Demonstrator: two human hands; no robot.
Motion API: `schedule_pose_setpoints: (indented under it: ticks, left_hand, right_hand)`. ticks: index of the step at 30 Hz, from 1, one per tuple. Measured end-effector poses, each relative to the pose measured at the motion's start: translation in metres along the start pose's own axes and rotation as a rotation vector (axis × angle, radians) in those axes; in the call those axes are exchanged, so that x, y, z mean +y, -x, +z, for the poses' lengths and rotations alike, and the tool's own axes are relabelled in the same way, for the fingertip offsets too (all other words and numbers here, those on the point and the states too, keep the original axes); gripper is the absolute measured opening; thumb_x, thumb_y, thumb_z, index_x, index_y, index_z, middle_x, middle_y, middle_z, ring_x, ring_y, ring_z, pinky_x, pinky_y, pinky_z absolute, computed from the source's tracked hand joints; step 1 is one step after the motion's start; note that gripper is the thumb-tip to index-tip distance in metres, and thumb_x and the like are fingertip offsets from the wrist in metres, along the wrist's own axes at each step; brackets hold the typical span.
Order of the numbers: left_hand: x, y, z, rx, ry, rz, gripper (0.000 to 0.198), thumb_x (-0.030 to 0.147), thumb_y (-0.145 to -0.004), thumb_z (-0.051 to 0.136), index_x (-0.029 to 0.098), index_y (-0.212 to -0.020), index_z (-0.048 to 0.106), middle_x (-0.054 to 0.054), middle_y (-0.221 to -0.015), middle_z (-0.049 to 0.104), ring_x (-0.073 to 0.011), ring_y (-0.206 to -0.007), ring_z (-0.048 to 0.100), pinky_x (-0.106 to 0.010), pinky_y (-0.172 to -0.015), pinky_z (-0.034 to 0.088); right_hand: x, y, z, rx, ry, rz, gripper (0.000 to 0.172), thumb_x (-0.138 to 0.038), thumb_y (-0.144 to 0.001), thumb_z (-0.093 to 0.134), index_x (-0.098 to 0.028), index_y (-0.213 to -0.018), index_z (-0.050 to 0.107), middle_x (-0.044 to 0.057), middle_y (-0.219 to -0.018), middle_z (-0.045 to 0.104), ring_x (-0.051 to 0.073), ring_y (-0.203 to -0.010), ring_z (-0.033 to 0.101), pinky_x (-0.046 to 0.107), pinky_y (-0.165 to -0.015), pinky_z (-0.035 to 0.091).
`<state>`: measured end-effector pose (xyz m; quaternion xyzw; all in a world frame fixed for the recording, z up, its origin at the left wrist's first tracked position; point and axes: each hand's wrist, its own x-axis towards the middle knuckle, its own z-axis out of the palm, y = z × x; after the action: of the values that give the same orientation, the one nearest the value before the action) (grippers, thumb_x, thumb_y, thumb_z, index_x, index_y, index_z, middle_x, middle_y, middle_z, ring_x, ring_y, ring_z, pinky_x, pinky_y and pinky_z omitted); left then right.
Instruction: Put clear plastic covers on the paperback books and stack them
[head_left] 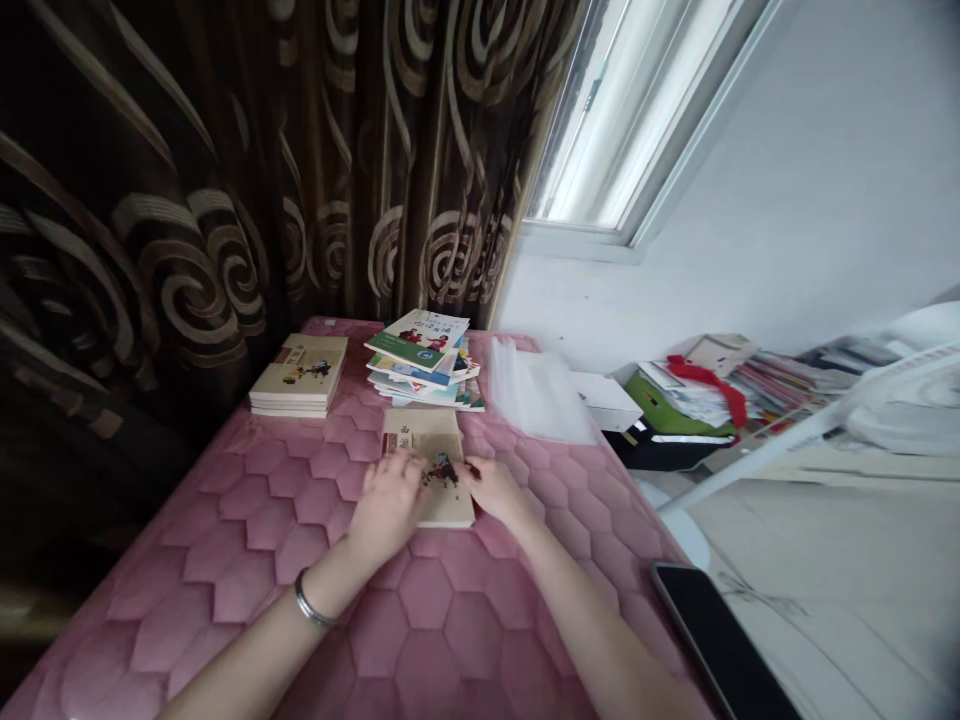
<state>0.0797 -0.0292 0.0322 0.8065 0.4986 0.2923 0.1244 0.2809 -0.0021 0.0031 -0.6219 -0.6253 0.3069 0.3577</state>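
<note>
A beige book (pixel 450 505) with dark title characters and a small painted figure lies flat on the pink quilted cover (pixel 425 600) in front of me. My left hand (pixel 391 500) rests over its left side, fingers laid out across the cover. At the opposite edge, my right hand (pixel 491 488) grips the book's side; its fingertips are partly hidden. Beyond and to the left sits a neat stack of similar beige books (pixel 300 375). Straight behind the book is a looser pile of colourful thin books (pixel 427 350), with a green-and-white one on top.
Clear plastic sleeves (pixel 536 390) lie right of the pile, beside a white box (pixel 609 400). A black phone (pixel 720 640) is at the right edge. Dark patterned curtains (pixel 360 200) hang behind. Papers and a green bag (pixel 667 405) sit further right.
</note>
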Motion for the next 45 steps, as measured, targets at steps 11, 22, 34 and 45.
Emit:
schedule_pose_setpoints:
  ticks: [11,22,34,45]
  left_hand:
    - [0.012,0.002,0.028,-0.183,0.185,0.162,0.026,0.018,-0.075,0.069,0.019,-0.101,0.068,-0.010,-0.111,0.064,-0.0261,-0.106,0.056,-0.041,-0.097,0.044]
    - [-0.006,-0.011,0.027,-0.181,0.667,-0.028,0.015,0.029,-0.077,0.067,0.021,-0.087,0.075,-0.007,-0.095,0.070,-0.0206,-0.091,0.063,-0.032,-0.086,0.047]
    - [-0.007,-0.011,0.023,-0.183,0.664,-0.059,0.013,0.027,-0.080,0.062,0.019,-0.084,0.072,-0.005,-0.086,0.069,-0.0175,-0.083,0.062,-0.026,-0.077,0.046]
    - [0.002,0.000,0.030,-0.029,0.360,0.127,0.016,0.021,-0.075,0.069,0.020,-0.091,0.065,-0.007,-0.097,0.067,-0.0219,-0.096,0.061,-0.035,-0.087,0.048]
  right_hand:
    - [0.019,0.027,-0.022,-0.197,-0.078,-0.034,0.027,-0.038,-0.084,0.052,-0.020,-0.069,0.065,-0.002,-0.059,0.063,0.015,-0.057,0.059,0.022,-0.054,0.042]
    - [0.004,0.034,-0.031,-0.201,-0.127,-0.133,0.013,-0.031,-0.081,0.056,-0.020,-0.083,0.061,0.000,-0.081,0.067,0.015,-0.071,0.060,0.025,-0.066,0.046]
    - [0.004,0.036,-0.025,-0.148,-0.118,-0.179,0.011,-0.025,-0.075,0.060,-0.022,-0.085,0.062,-0.001,-0.078,0.065,0.013,-0.069,0.059,0.024,-0.062,0.045]
    - [0.003,0.038,-0.026,-0.148,0.028,-0.205,0.004,-0.020,-0.076,0.058,-0.022,-0.077,0.055,-0.003,-0.073,0.062,0.012,-0.062,0.056,0.023,-0.060,0.043]
